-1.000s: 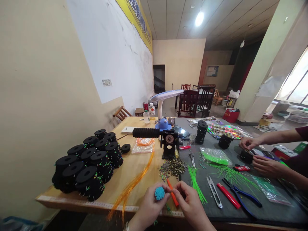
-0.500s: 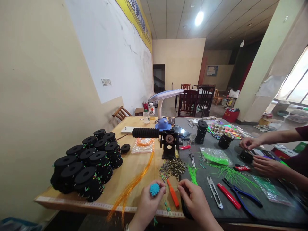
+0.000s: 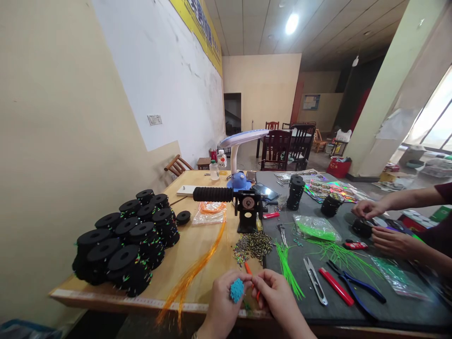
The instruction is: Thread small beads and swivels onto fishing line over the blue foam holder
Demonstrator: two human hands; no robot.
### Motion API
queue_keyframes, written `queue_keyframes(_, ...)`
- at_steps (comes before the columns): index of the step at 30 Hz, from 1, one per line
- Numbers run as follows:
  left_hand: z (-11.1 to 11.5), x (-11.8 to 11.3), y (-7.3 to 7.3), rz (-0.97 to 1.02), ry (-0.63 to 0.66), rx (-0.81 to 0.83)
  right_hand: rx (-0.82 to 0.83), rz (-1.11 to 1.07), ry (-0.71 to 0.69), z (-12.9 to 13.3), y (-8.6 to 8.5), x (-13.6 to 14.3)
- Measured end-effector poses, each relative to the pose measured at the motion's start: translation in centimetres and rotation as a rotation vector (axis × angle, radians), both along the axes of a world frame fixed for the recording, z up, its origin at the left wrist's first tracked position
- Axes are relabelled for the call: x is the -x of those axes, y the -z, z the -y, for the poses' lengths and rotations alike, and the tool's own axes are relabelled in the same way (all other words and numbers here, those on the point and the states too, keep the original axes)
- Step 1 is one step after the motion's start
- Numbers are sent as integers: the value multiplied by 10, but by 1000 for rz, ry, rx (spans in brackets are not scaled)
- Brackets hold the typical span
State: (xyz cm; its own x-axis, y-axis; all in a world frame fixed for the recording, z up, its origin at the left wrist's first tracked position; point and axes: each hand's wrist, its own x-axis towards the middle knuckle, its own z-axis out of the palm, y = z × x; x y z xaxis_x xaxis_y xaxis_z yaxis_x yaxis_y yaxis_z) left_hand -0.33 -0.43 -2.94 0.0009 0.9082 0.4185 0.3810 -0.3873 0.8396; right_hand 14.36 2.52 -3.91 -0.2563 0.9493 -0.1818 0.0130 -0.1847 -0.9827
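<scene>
My left hand [image 3: 226, 301] is closed at the front table edge, with a cluster of small turquoise pieces [image 3: 237, 290] showing on it. Its thumb and finger pinch together beside the fingertips of my right hand [image 3: 277, 296], also closed. What the fingertips pinch is too small to make out. An orange-handled tool [image 3: 248, 269] lies behind and partly under my fingers. Small metal pieces [image 3: 259, 246] are heaped just beyond, and green strands [image 3: 288, 270] lie right of my right hand.
Black foam spools [image 3: 123, 259] stand at left. Behind the heap are a black winding device [image 3: 247, 212] and a lamp [image 3: 239, 181]. Scissors [image 3: 315, 282], a red marker [image 3: 336, 286] and pliers [image 3: 353, 285] lie at right. Another person's hands [image 3: 391, 240] work at far right.
My hands have come together; my left hand moved right with the turquoise cluster, and my right hand moved slightly left. The orange tool is now partly covered, and more of the green strands shows.
</scene>
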Motion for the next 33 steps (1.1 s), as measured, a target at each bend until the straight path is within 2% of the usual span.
queue_keyframes(5, 0, 3, 1, -249, 46, -165, 36, 24, -23, -2, -6, 1)
queue_keyframes(8, 1, 4, 5, -280, 15, -173, 34, 19, -61, -2, -9, 2)
queue_keyframes(10, 0, 4, 6, -183, -10, -89, 47, -12, -81, 0, -10, 1)
queue_keyframes(13, -5, 3, 6, 90, -54, 130, 31, -8, -82, 1, -8, 0)
queue_keyframes(16, -10, 3, 7, 338, -80, 301, -121, 79, 10, 2, -5, -1)
queue_keyframes(18, -11, 2, 7, 431, -87, 368, -254, 132, 58, 2, -5, -1)
queue_keyframes(21, -11, 0, 8, 529, -86, 429, -352, 164, 47, 3, -7, 2)
queue_keyframes(24, -9, -2, 7, 644, -70, 507, -338, 124, 53, 2, -8, 7)
queue_keyframes(27, -9, -4, 7, 719, -35, 585, -238, 54, 45, 1, -3, 9)
queue_keyframes(30, -9, -4, 9, 644, -32, 513, -187, 70, 65, -1, 5, 11)
queue_keyframes(33, -7, -3, 9, 403, 3, 340, -249, 171, 116, -3, 10, 11)
